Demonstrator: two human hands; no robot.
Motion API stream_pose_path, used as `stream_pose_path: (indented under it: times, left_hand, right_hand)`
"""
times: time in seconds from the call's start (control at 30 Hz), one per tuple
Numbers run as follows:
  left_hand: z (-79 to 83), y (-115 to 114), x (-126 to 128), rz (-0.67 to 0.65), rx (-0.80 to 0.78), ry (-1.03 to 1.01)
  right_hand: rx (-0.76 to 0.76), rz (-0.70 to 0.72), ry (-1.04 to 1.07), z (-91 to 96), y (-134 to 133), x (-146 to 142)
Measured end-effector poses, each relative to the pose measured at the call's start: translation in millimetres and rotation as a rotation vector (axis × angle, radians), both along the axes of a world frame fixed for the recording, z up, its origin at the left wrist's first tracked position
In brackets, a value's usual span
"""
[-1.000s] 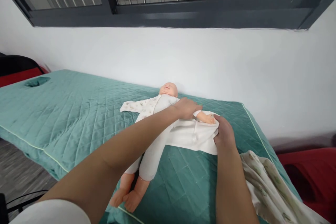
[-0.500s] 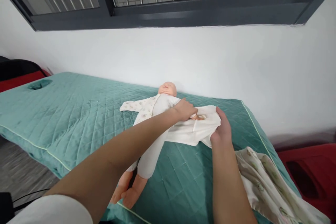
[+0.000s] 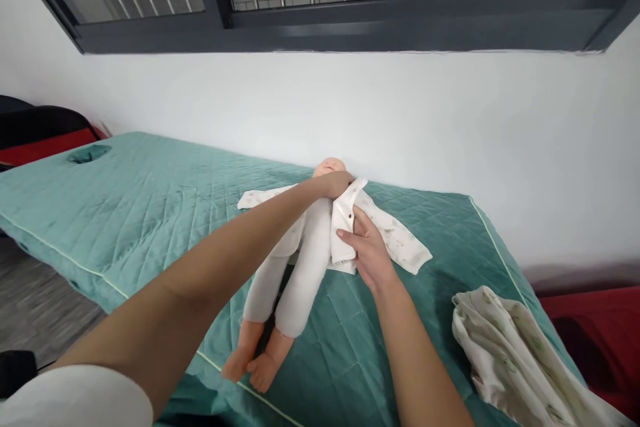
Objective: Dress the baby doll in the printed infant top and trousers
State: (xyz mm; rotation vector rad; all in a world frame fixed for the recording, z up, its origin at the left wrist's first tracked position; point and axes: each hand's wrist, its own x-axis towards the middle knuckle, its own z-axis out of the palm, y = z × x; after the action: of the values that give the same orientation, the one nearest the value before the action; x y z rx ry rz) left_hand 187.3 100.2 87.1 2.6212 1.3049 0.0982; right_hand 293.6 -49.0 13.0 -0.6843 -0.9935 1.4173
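A baby doll point(image 3: 306, 287) in white underclothes lies on its back, its head near the wall and its bare feet toward me. A white printed baby shirt point(image 3: 400, 240) is spread around its upper body, one sleeve out to each side. My left hand point(image 3: 337, 183) reaches across the doll's chest and is closed at the shirt's collar, just below the head; its fingertips are partly hidden. Lower down, my right hand point(image 3: 369, 247) pinches the shirt's front panel between thumb and fingers. My left forearm covers much of the doll's torso.
The doll lies on a green quilted bed point(image 3: 150, 213) with a hole at its far left end. A crumpled printed cloth point(image 3: 515, 353) lies at the right edge. Red chairs point(image 3: 600, 333) stand beyond the bed's ends. Behind are a white wall and a barred window.
The shirt's right-hand side has been drawn over the doll's arm and folded toward its chest, with that sleeve now lying outward. My right hand moved left; my left hand moved up toward the collar.
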Motion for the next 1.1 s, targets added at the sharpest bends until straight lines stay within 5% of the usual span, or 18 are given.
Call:
stream_pose_path:
  times: [0.2, 0.47, 0.63, 0.73, 1.0, 1.1]
  left_hand:
    - [20.1, -21.5, -20.6, -0.076, -0.199, -0.014]
    - [2.9, -25.7, -18.0, 0.092, 0.095, -0.192]
    - [-5.7, -19.6, -37.5, 0.250, 0.125, -0.369]
    - [-16.7, -19.3, -45.9, 0.305, 0.070, -0.446]
    - [-28.9, -30.4, -54.4, 0.187, -0.021, -0.614]
    - [-31.7, -25.6, -55.3, 0.265, -0.019, -0.780]
  right_hand:
    - [0.081, 0.058, -0.125, -6.7, -0.6, -7.3]
    - [0.136, 0.027, -0.176, -2.0, -10.7, -12.2]
    - [0.211, 0.085, -0.300, 3.4, -21.1, -21.2]
    - [0.308, 0.046, -0.488, 0.1, -24.7, -24.6]
    - [0.742, -0.214, -0.878, -10.2, -26.6, -36.4]
    - [0.819, -0.257, -1.038, -12.9, -25.6, -39.7]
